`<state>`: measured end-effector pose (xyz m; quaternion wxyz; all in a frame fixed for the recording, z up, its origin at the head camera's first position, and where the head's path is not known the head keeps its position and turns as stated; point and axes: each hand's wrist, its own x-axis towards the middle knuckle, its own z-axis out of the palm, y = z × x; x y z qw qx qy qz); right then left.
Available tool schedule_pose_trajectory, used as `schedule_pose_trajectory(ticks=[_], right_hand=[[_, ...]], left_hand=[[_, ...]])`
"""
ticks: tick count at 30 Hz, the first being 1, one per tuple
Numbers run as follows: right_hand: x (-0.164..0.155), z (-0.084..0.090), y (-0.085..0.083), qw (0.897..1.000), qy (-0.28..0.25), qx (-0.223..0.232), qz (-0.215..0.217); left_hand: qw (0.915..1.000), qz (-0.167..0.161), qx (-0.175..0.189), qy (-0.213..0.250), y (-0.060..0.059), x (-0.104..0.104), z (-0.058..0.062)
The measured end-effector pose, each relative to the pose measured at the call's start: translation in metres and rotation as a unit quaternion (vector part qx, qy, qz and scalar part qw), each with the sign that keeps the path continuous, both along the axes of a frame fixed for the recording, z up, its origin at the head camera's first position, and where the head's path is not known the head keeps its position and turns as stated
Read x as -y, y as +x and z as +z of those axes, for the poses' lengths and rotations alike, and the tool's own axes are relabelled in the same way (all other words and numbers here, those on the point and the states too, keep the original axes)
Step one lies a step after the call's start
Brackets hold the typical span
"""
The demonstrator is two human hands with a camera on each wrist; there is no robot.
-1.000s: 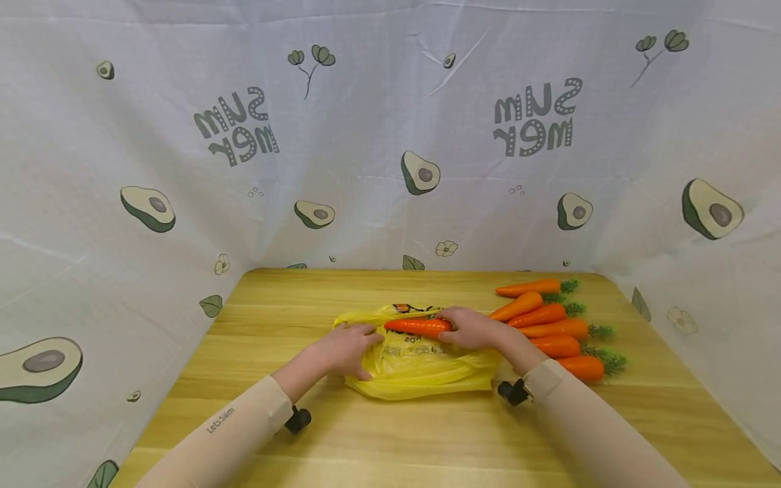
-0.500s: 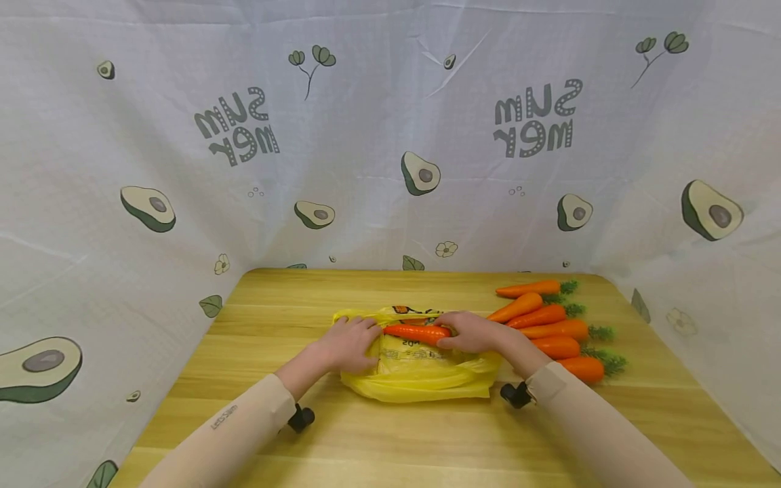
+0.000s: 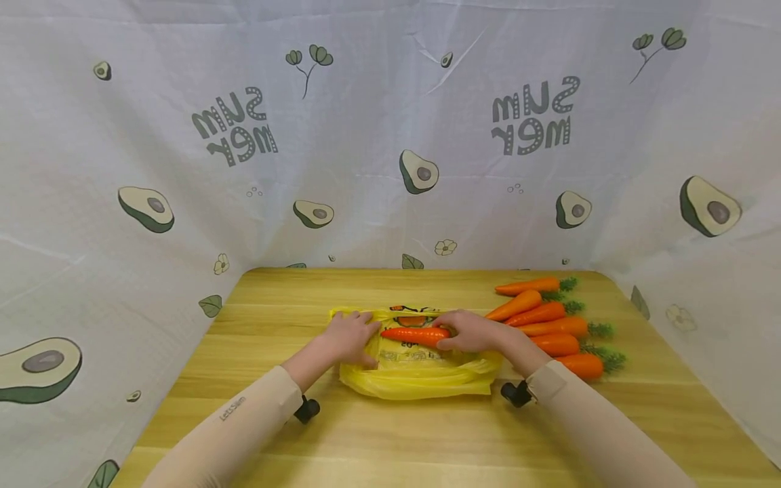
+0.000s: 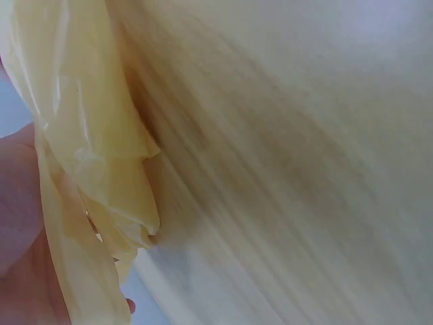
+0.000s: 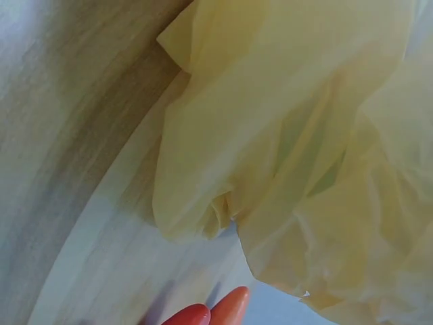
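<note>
White cloth printed with avocados [image 3: 146, 209] is hanging on three sides of a wooden tabletop [image 3: 415, 434], walling it in so nothing can roll off the back.

At the left, the left hand [image 3: 349, 337] is lying on the near-left part of a yellow plastic bag [image 3: 421, 379]. Its fingers are curling over the film, probably pinching the bag's edge, though the head view is too small to be sure; the left wrist view is showing only crumpled yellow film [image 4: 88, 169] against the palm, which suits a hold on the bag.

At the middle, one carrot [image 3: 415, 334] is lying across the top of the bag with its tip pointing toward the left hand. The right hand [image 3: 472, 332] is gripping its thick end, fingers wrapped around it, which is keeping the carrot level at the bag.

At the right, six more carrots [image 3: 552, 329] are lying in a row on the bare wood just beside the right wrist, green tops all facing outward, so each is sitting within easy reach.
</note>
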<state>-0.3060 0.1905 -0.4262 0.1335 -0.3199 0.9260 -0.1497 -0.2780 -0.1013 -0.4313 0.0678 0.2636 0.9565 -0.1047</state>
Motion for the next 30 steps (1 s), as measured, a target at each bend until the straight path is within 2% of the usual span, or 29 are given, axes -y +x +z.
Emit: schedule_pose_trajectory(ticks=[15, 18, 22, 25, 30], right_hand=[[0.001, 0.000, 0.003, 1.000, 0.000, 0.021, -0.018], [0.001, -0.001, 0.003, 1.000, 0.000, 0.013, -0.017], [0.000, -0.001, 0.002, 1.000, -0.002, 0.000, -0.012], [-0.001, -0.002, 0.002, 1.000, 0.001, -0.017, -0.010], [0.000, -0.001, 0.002, 0.999, 0.009, -0.030, -0.019]], left_hand=[[0.9991, 0.034, 0.009, -0.023, 0.004, 0.001, 0.001], [0.9998, 0.017, -0.003, -0.004, 0.003, 0.003, -0.002], [0.9982, -0.033, -0.043, 0.025, 0.005, 0.006, -0.007], [0.9947, -0.064, -0.069, 0.040, 0.008, 0.007, -0.006], [0.9932, -0.073, -0.076, 0.048, 0.012, 0.007, -0.005]])
